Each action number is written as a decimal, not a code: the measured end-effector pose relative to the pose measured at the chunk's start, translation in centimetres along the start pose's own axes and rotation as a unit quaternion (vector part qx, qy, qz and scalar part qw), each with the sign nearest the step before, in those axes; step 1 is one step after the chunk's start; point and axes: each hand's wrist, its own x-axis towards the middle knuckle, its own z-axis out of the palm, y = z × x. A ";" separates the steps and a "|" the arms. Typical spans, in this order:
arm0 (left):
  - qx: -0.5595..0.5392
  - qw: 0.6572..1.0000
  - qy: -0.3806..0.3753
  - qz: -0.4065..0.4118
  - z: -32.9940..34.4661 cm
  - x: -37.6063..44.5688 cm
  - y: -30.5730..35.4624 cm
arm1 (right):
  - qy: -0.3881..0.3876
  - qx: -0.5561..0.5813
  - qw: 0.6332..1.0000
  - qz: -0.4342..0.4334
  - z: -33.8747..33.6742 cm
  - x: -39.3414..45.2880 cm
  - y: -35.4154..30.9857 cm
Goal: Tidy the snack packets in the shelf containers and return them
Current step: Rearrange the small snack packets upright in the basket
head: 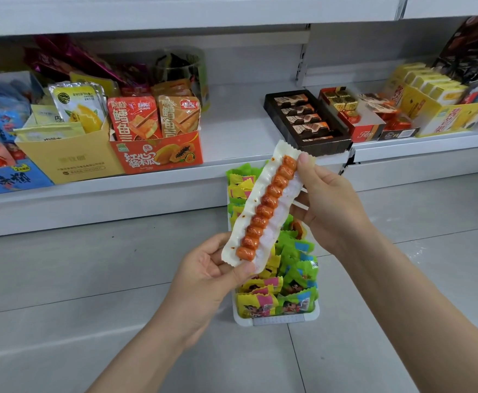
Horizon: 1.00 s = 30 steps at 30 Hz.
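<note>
A long clear packet with an orange sausage skewer [263, 205] is held up slantwise between both hands. My left hand [206, 276] pinches its lower end, and my right hand [325, 205] pinches its upper end with thumb on top. Beneath it, on the grey floor, sits a white shelf container [277, 319] filled with several green, yellow and pink snack packets [277, 302]. Much of the container is hidden behind the packet and my hands.
The bottom white shelf [232, 131] has a bare gap in the middle. Left of the gap stand an orange papaya box [158, 157] and a yellow carton [70, 160]. A dark chocolate tray [305, 123] and yellow boxes [441, 109] stand to the right.
</note>
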 end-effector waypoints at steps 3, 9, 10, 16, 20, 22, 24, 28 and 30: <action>-0.006 1.000 -0.003 -0.018 0.0 0.0 0.0 | 0.006 0.012 1.000 0.005 0.0 0.0 -0.1; -0.228 0.963 -0.104 -0.095 -0.1 -0.1 0.4 | -0.003 0.041 0.999 0.002 0.1 0.0 -0.4; -0.258 0.952 -0.108 -0.125 0.2 0.0 0.6 | -0.008 0.045 0.999 0.002 0.2 0.1 -0.4; -0.339 0.920 -0.042 -0.193 0.7 0.5 0.1 | -0.062 0.075 0.995 0.011 0.7 0.0 -0.3; -0.295 0.950 0.020 -0.106 0.7 1.0 -0.4 | -0.065 0.025 0.997 0.032 0.7 0.1 -0.6; -0.221 0.970 0.075 -0.070 0.5 1.2 -0.6 | -0.084 0.048 0.994 0.057 0.4 0.0 -0.8; -0.148 0.981 0.122 -0.033 0.4 1.2 -0.8 | -0.104 0.065 0.990 0.073 0.1 -0.1 -1.0; -0.029 0.987 0.157 0.021 0.3 0.9 -1.0 | -0.089 -0.038 0.995 -0.013 -0.6 -0.2 -1.6; -0.008 0.987 0.156 0.035 0.1 0.8 -1.0 | -0.070 -0.119 0.988 -0.070 -1.4 -0.1 -2.0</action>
